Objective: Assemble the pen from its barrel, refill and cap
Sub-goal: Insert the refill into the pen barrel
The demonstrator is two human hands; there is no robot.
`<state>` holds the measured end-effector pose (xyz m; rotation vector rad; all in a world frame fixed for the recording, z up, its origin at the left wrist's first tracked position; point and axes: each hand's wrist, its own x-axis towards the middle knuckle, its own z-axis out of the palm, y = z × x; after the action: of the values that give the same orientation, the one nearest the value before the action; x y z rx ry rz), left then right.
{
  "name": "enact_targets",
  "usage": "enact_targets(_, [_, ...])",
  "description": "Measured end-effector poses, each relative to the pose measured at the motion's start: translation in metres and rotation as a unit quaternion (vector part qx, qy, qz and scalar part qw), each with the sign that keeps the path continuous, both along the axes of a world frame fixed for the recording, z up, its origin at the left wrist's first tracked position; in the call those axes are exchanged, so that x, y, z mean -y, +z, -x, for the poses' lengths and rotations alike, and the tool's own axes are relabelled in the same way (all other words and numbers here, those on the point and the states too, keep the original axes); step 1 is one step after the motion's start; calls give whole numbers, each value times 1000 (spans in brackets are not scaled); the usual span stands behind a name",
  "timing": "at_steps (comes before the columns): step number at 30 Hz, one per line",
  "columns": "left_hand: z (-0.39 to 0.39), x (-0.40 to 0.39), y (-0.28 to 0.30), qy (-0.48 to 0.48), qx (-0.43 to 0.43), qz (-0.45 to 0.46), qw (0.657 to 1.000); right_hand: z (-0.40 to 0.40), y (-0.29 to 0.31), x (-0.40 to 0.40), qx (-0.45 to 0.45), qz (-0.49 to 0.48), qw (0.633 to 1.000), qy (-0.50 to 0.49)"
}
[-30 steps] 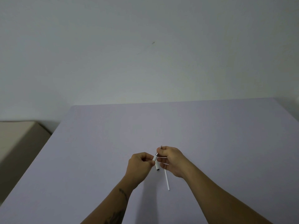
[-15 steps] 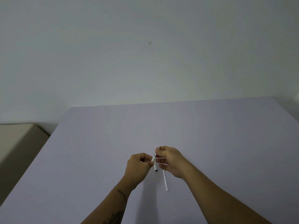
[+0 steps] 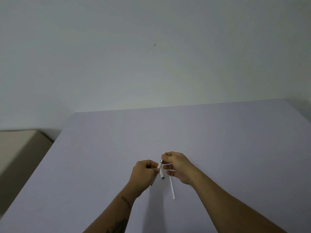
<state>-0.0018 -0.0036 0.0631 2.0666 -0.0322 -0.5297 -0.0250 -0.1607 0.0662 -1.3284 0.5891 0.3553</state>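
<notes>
Left hand (image 3: 144,172): curled shut around a short white plastic pen section with a dark end (image 3: 161,170); a second dark-tipped end below the palm is mostly hidden.
Right hand (image 3: 178,166): pinching a thin white plastic refill tube (image 3: 172,188), its upper part hidden behind the fingers.
Desk: pale lavender desk (image 3: 218,140) beneath both hands.
Unclear: whether either part touches the desk.

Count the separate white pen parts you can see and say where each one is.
3, possibly more hidden in the fists: a short tube between both hands, a thin refill hanging from the right hand, and a piece under the left hand.
</notes>
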Motion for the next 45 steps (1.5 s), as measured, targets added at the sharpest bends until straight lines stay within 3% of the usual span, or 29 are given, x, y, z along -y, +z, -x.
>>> enact_targets(45, [-3, -31, -3, -8, -12, 17, 1000, 0, -4, -30, 1, -22, 1000, -20])
